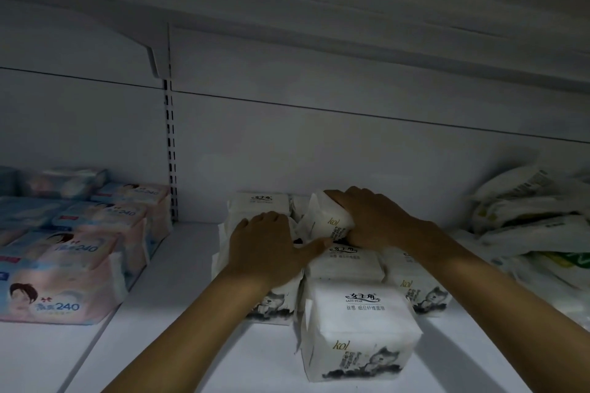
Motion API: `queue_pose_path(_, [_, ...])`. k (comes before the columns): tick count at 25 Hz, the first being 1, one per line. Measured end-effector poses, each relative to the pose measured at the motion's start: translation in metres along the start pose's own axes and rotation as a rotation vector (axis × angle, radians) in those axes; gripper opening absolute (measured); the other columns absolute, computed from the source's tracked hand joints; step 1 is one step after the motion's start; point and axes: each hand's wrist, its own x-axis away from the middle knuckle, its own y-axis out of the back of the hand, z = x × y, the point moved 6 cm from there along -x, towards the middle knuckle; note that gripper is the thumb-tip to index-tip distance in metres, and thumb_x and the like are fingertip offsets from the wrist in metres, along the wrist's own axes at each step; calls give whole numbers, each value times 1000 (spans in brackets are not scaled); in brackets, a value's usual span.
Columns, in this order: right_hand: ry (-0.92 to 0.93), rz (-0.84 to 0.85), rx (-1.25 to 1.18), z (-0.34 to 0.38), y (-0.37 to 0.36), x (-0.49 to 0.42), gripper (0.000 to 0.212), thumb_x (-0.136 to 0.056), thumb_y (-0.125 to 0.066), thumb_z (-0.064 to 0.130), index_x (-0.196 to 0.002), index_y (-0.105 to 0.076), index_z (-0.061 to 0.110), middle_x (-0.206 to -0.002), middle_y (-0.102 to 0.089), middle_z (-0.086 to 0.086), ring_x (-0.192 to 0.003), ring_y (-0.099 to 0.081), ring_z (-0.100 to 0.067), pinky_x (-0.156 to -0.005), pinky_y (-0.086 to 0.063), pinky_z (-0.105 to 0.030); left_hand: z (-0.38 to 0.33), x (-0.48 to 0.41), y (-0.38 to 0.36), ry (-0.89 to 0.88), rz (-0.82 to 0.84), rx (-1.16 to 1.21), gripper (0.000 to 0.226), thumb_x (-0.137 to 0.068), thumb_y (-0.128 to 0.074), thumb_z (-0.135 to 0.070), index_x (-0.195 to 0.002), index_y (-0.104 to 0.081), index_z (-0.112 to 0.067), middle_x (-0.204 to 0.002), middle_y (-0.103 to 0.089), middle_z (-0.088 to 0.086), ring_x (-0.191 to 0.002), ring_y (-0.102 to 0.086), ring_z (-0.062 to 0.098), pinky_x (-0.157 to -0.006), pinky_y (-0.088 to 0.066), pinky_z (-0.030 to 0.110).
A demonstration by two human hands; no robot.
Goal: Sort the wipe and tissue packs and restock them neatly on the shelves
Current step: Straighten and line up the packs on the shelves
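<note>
Step in hand, as I judge it: seating one white Lady Star tissue pack [325, 222] into the block of like packs at centre frame. The pack stands tilted, one end raised, in the back rows just right of the rear pack [260, 204]. The right hand [373, 220] grips it from the right, fingers curled over its upper end. The left hand [265, 242] lies flat on the neighbouring pack, fingers relaxed, thumb stretched right toward the tilted pack's lower edge. To do it well: press the neighbour down so the row does not slide, swing the tilted pack level, brand panel up like the front pack [357, 329], then push back until edges align. The wrap looks soft and would probably crumple if squeezed. A strip of shelf [191, 344] separates this block from the pink-and-blue "240" packs [64, 281] at lower left; keep it. The heap of white-and-green packs [526, 217] at right looks unsorted.
</note>
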Motion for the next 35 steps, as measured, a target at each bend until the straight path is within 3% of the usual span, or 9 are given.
queue_pose_path(7, [-43,-19,52,-11,-16,9,76,-86,-59,21,-151,-19,30,-138,-39,-5,-126,-38,-25,-107,-30,-33,9,0,-1,64,6,-29,89,-71,-27,-89,-115,-53,-16,-118,-55,0,-110,-54,21,-94,-41,36])
queue_pose_path(12, [24,170,-473,5,-45,-14,90,-80,-69,10,-152,-18,30,-154,-27,2,-142,-26,-19,-116,-25,-35,7,-3,-4,-31,58,51,95,-68,-14,-87,-137,-38,-26,-137,-51,-4,-126,-46,18,-109,-28,42])
queue_pose_path(17, [-65,96,-865,1,0,5,62,-92,-62,21,-145,-34,34,-149,-32,11,-138,-30,-10,-100,-31,-18,31,-14,8,197,47,1093,39,-101,-29,-45,-137,-37,-32,-130,-49,-5,-127,-43,14,-107,-29,28])
queue_pose_path(22, [148,118,-336,77,-12,50,78,-92,-30,67,-153,1,30,-161,4,7,-147,5,-11,-119,1,-31,44,-17,5,276,18,1290,43,-100,-28,-48,-135,-44,-30,-129,-54,-9,-120,-44,8,-97,-27,25])
queue_pose_path(26, [49,211,-310,73,-31,41,85,-86,-22,76,-153,6,31,-161,11,5,-147,12,-10,-120,6,-36,44,-13,21,241,-65,1482,37,-102,-27,-41,-125,-51,-23,-113,-64,-2,-117,-52,11,-106,-29,25])
queue_pose_path(28, [45,192,-314,71,-29,40,85,-86,-23,76,-153,7,31,-161,11,5,-147,11,-10,-120,5,-36,60,-12,35,190,-206,1370,32,-104,-29,-34,-119,-55,-24,-109,-66,-6,-113,-56,12,-97,-35,21])
queue_pose_path(30, [43,172,-325,73,-29,42,87,-85,-23,76,-152,10,31,-161,9,7,-147,9,-8,-120,4,-34,69,-9,38,92,-240,753,36,-102,-31,-37,-125,-55,-24,-121,-62,-6,-117,-54,17,-94,-37,26])
queue_pose_path(32, [42,155,-328,75,-28,45,86,-85,-20,76,-152,10,31,-161,7,9,-147,7,-7,-120,3,-34,66,-9,7,12,-14,249,57,-94,-23,-57,-131,-51,-24,-139,-49,-3,-131,-43,25,-108,-33,37])
queue_pose_path(35, [49,91,-478,77,-12,46,67,-97,-24,57,-153,-13,22,-160,-16,3,-147,-12,-12,-117,-9,-28,60,-8,-21,-71,189,161,76,-87,-12,-70,-140,-42,-26,-153,-31,-6,-146,-19,23,-120,-10,43])
